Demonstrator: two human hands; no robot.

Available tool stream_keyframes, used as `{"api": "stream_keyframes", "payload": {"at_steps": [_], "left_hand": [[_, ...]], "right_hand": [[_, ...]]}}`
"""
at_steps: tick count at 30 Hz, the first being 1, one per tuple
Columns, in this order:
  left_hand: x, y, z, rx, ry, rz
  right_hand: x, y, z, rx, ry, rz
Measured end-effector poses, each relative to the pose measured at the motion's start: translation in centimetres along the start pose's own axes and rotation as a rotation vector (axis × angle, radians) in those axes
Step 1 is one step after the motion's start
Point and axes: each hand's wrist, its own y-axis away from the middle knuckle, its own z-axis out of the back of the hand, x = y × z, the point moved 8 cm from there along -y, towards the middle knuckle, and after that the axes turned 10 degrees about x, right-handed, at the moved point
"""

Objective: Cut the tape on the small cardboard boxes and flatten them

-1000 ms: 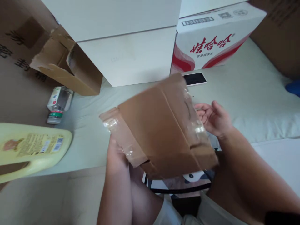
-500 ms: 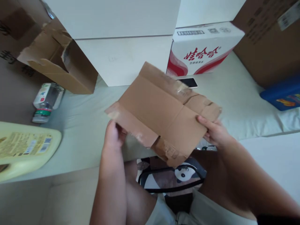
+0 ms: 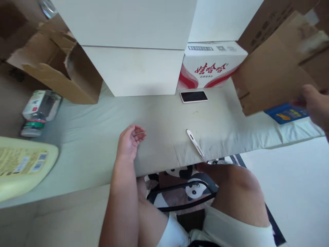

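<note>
In my right hand, at the far right, is a flattened cardboard box, tilted up and partly smeared by motion. My fingers grip it by its near side, partly cut off by the frame's edge. My left hand hovers at the middle of the cloth-covered table, palm turned inward, fingers loosely bent and apart, holding nothing. A slim white utility knife lies near the front edge, to the right of that hand. Behind it rests a phone with a dark screen.
White boxes stand at the back, next to a red-and-white carton. To the left are an open cardboard box, a clear bottle lying down and a pale yellow jug. A blue package lies beneath the raised cardboard.
The flattened box has swung from the middle to the far right in my right hand. My left hand has let go of it. The knife and the whole phone now show.
</note>
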Motion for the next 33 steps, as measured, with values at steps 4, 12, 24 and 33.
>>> {"api": "stream_keyframes", "payload": {"at_steps": [4,12,24,33], "left_hand": [[-1.2,0.7,1.0,-0.019,0.081,-0.062],[-3.5,2.8,5.7,-0.053,0.235,-0.177],[-5.3,5.1,11.8,-0.120,0.311,-0.299],[-5.9,8.3,16.9,-0.673,0.262,-0.626]], "right_hand": [[2.9,-6.6,-4.6,-0.097,0.205,-0.092],[12.1,-5.1,-36.5,0.453,0.427,0.225],[31.1,0.1,-72.3,0.757,0.740,0.703],[23.8,8.5,-52.5,0.668,0.245,0.951]]}}
